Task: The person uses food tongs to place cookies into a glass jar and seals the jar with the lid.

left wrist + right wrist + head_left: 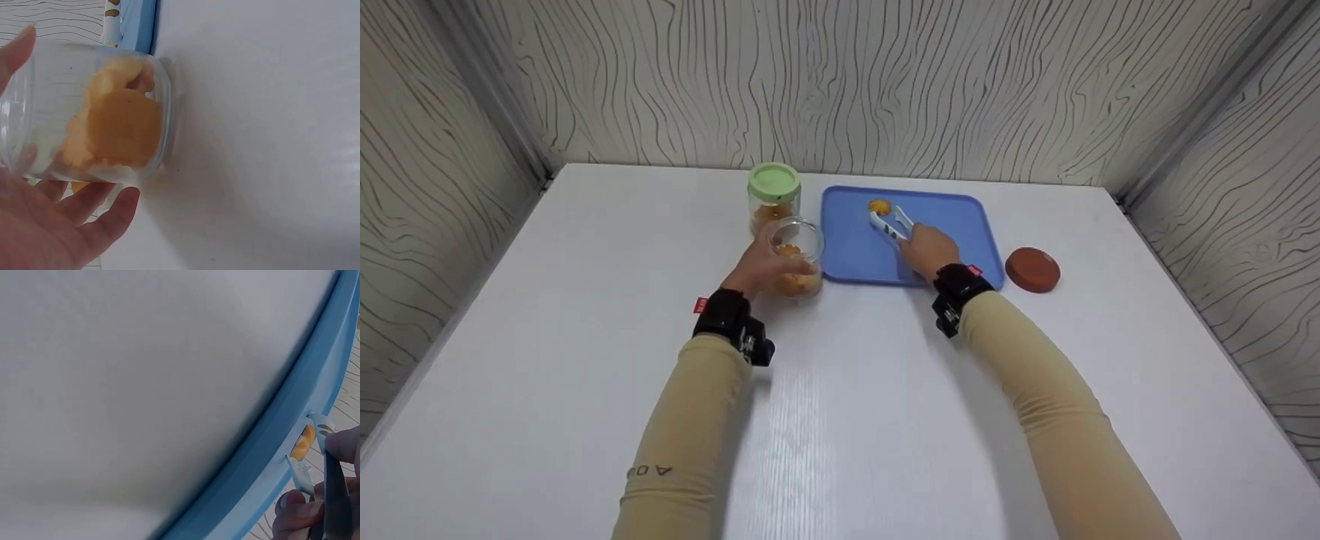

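My left hand (763, 268) holds a clear lidless jar (804, 282) by its side, thumb on one side and fingers on the other. In the left wrist view several golden cookies (125, 126) lie at the jar's bottom. White tongs (888, 228) are gripped in my right hand (931, 252) over the blue tray (851, 251). Their two tips stand apart, close to a single cookie (879, 206) at the tray's far side. In the right wrist view, that cookie (303, 442) shows between the tong tips.
Behind my left hand stands a second jar with a green lid (775, 182), cookies inside it. A reddish-brown lid (1033, 270) lies on the white table (870, 390) just right of the tray. Patterned panels (825, 82) close off the back and both sides.
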Demonstrator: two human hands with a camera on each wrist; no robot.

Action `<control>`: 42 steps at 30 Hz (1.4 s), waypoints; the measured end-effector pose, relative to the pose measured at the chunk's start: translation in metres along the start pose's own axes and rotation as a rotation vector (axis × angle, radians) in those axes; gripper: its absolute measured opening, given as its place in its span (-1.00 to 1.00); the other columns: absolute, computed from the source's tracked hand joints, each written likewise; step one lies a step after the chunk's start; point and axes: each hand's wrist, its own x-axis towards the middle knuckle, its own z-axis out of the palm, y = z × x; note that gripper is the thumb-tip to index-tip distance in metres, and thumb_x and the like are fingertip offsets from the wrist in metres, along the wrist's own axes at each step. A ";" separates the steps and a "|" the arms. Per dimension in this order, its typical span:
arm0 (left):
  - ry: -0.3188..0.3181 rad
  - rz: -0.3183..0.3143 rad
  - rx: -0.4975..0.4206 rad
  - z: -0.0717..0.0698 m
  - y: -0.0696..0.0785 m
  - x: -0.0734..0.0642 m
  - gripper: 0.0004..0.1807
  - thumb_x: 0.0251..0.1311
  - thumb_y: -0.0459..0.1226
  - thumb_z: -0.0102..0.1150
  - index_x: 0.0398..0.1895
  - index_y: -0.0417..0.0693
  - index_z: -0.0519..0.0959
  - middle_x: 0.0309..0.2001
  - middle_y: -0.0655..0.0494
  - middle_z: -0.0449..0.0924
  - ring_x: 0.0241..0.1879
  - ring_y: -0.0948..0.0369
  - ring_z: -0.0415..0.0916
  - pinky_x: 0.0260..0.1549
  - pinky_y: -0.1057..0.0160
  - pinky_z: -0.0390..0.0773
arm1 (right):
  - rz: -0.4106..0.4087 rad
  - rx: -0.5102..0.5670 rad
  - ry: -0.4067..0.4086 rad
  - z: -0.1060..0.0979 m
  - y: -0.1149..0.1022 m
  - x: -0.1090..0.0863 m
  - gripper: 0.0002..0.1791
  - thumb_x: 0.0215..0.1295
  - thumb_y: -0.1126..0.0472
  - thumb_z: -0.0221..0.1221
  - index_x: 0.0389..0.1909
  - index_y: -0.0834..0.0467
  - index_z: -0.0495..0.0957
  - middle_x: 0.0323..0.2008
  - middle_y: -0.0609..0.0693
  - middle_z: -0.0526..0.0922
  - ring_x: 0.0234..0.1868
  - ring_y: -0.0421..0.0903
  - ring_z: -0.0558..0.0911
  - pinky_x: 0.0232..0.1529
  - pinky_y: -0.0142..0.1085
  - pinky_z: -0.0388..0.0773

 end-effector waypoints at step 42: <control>-0.002 0.013 -0.014 -0.001 -0.001 0.000 0.07 0.02 -0.26 0.47 0.57 0.01 0.03 0.53 -0.06 0.08 0.46 0.02 0.09 0.48 0.02 0.08 | -0.045 -0.115 0.108 0.005 -0.003 0.016 -0.63 0.53 0.12 0.03 -0.06 0.41 0.54 -0.29 0.33 0.67 -0.27 0.24 0.65 -0.23 0.08 0.58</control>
